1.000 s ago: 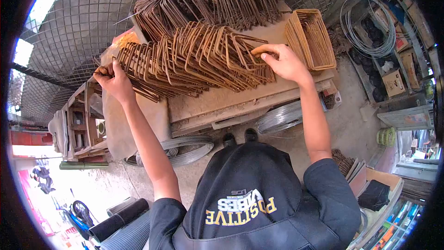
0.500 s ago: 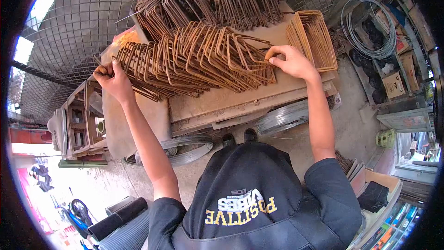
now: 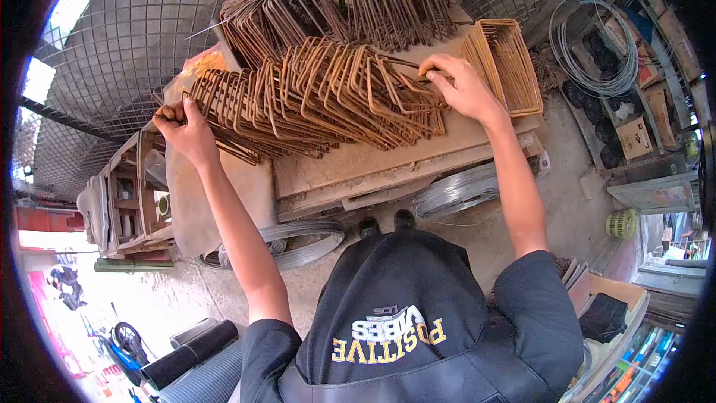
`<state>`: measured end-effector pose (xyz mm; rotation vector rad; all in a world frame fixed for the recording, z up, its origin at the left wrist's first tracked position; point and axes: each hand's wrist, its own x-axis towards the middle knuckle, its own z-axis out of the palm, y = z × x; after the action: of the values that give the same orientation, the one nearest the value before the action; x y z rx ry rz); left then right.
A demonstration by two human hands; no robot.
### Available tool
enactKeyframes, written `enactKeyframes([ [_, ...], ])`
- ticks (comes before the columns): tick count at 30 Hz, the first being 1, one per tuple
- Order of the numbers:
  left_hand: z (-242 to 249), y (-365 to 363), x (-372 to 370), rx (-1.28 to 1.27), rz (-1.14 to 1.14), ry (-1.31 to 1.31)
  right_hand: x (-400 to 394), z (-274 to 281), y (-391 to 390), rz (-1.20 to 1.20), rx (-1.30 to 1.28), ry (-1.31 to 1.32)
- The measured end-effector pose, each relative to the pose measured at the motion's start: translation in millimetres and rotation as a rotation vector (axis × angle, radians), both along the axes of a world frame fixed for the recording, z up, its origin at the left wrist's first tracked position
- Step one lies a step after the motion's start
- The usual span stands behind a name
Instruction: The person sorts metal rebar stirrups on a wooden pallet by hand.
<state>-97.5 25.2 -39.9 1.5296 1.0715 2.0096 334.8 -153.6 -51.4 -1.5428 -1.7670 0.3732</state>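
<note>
A long leaning row of rusty rebar stirrups (image 3: 321, 97), bent into rectangles, lies across the table in front of me. At its left end is my left hand (image 3: 186, 130), with the fingers curled in and the thumb pressed on them; what is inside the grip is mostly hidden. My right hand (image 3: 466, 89) is at the row's right end, thumb and forefinger pinched on the rod of an end stirrup. Just right of that hand stands a separate bundle of yellowish-brown rectangular stirrups (image 3: 514, 67).
Two darker stirrup bundles (image 3: 280, 7) (image 3: 395, 0) stand at the back against the wire mesh (image 3: 164, 15). Coils of grey wire (image 3: 455, 194) lie under the wooden table (image 3: 358, 172). Another wire coil (image 3: 597, 45) hangs at right, beside cluttered shelves.
My right hand has moved slightly up and away from me at the row's right end, still pinching. The left hand has hardly shifted.
</note>
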Motion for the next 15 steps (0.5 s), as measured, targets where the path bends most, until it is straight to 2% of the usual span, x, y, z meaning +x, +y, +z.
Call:
enactKeyframes([
  [1, -1.2, 0.5, -0.7, 0.0, 0.002, -0.001, 1.5, -0.5, -1.3, 0.002, 0.0, -0.001],
  [3, -1.6, 1.5, -1.2, 0.004, 0.028, 0.029, -3.1, 12.3, -9.0, -0.06, 0.15, -0.272],
  [6, -5.3, 6.3, -4.5, 0.017, 0.001, 0.011, -15.3, 43.9, -28.0, -0.055, 0.005, -0.313],
  [9, -5.8, 8.3, -5.5, 0.04, 0.003, 0.021, -21.5, 57.3, -38.4, -0.06, -0.021, -0.298],
  [12, -1.4, 2.0, -0.6, -0.006, 0.036, 0.02, -22.8, 67.0, -38.5, -0.107, 0.12, -0.403],
  [15, 6.6, -6.7, 8.2, -0.081, -0.014, -0.124, -32.3, 96.6, -40.6, -0.151, 0.049, -0.318],
])
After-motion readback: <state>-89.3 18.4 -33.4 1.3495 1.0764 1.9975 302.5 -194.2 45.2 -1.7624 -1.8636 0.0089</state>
